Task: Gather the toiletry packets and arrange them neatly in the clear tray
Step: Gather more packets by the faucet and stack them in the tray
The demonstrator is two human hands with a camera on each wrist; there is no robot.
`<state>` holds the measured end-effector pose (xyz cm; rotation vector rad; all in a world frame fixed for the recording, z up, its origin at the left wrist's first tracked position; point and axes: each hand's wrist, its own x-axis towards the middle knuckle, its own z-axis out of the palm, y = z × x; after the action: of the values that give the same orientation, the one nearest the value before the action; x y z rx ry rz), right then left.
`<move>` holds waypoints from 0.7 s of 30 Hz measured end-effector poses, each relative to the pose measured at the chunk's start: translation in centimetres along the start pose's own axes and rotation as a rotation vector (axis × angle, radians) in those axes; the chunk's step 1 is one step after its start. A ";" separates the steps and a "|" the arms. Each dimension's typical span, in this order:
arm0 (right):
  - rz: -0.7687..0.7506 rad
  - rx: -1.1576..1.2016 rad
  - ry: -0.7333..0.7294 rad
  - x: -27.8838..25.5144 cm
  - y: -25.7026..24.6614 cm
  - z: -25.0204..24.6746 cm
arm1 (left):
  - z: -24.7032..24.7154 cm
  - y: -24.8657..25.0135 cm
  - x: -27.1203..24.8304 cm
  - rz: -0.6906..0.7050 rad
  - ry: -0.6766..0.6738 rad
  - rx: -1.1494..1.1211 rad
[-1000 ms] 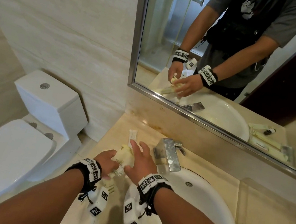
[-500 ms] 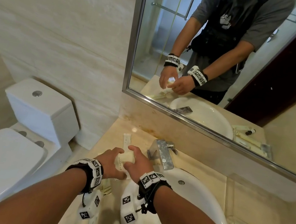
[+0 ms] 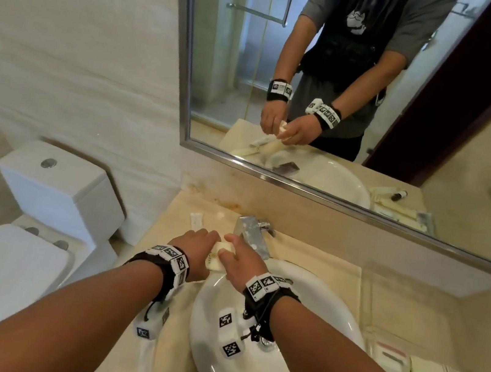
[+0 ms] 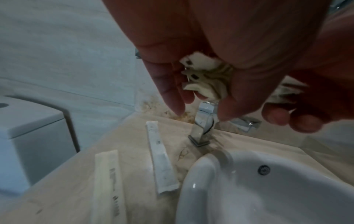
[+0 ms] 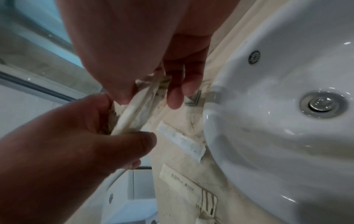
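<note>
Black wristbands point(image 3: 167, 265) with white square-coded tags ring both bare forearms; mirror point(image 3: 366, 86), frame top, shows grey tee, black harness.

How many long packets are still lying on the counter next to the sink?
2: a white long packet beside the sink rim, and a cream long packet left of it. Others may be hidden.

Even soft daylight, wide-angle edge bending, dim bluish blurred wrist views, small glints on the basin point(image 5: 287, 106).
</note>
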<state>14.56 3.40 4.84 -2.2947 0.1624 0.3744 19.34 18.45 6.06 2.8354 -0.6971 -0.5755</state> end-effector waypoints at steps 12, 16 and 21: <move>0.007 0.040 0.042 -7.0 10.0 -9.3 | 2.7 13.9 1.9 0.161 -0.062 -0.006; 0.086 0.044 0.081 -9.4 14.3 -11.6 | 3.8 19.0 2.2 0.215 -0.078 0.039; 0.183 0.087 0.168 -12.8 19.8 -13.9 | 6.9 24.0 3.6 0.241 -0.172 -0.160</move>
<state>0.87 -20.26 4.16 -2.2308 0.4665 0.2609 9.56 -4.80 4.52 2.5279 -0.9593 -0.7997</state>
